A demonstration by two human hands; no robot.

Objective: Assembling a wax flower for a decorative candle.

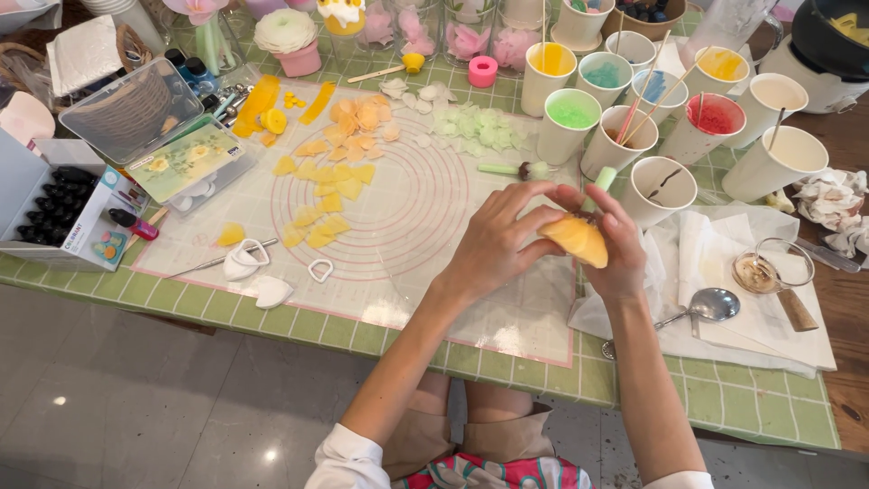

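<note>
Both hands meet over the right part of a translucent mat (pixel 407 217) printed with pink circles. My left hand (pixel 498 237) and my right hand (pixel 615 249) together pinch a small yellow-orange petal flower (pixel 577 240) on a green stem (pixel 601 181). The fingers of both hands wrap its petals. Loose yellow and orange petals (pixel 330 186) lie spread on the mat to the left, and pale green petals (pixel 475 127) lie at its far edge.
Several paper cups (pixel 625 109) of coloured material with sticks stand at the back right. A spoon (pixel 711 306) and a small glass (pixel 769 267) rest on white paper. Petal cutters (pixel 258 272), a clear box (pixel 131 113) and a tray of bottles (pixel 54 208) are at the left.
</note>
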